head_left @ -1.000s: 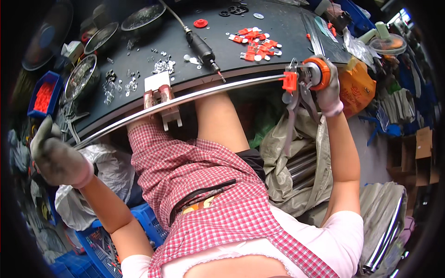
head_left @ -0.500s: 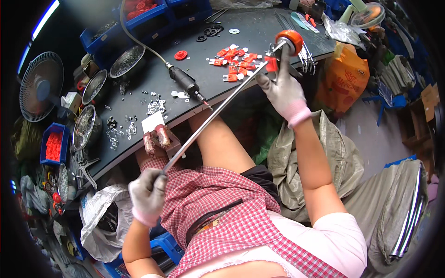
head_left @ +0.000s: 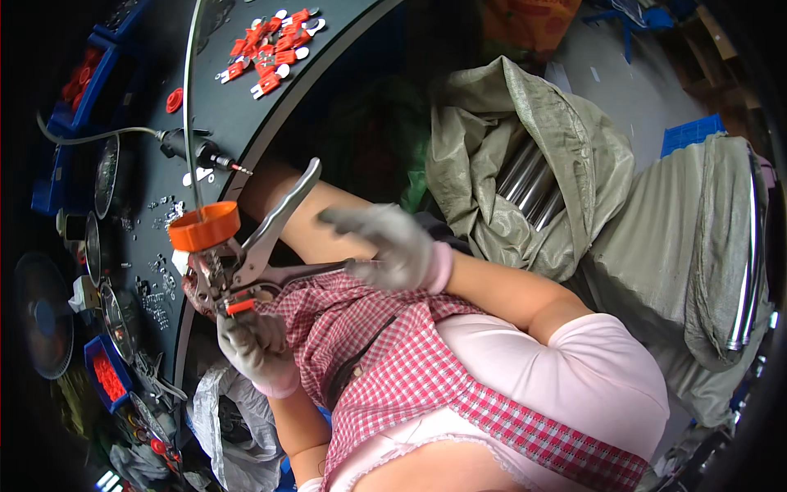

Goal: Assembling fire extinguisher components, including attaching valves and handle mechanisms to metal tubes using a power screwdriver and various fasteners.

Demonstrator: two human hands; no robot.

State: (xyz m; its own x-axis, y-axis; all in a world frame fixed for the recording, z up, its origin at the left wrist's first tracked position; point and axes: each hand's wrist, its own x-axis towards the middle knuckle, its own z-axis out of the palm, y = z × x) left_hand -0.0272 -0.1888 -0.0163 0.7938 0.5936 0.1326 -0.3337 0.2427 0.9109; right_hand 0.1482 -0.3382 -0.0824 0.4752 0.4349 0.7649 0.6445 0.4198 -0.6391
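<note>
In the head view, the gloved left hand (head_left: 256, 348) is closed around the lower end of a long thin metal rod (head_left: 190, 107), just below a pair of locking pliers (head_left: 266, 246) clamped there beside an orange cap (head_left: 205, 226); the exact grip point is hidden behind the pliers' jaws and the glove. The rod runs up over the dark worktop (head_left: 246, 123) near its front edge and is cut off by the top of the picture. The gloved right hand (head_left: 393, 246) hovers with fingers spread loosely open, near the pliers' handles; whether it touches them is hard to tell through motion blur. Red and white clips (head_left: 266, 57) lie scattered toward the worktop's far edge, and a black power tool (head_left: 193, 149) with its cable rests by the rod.
</note>
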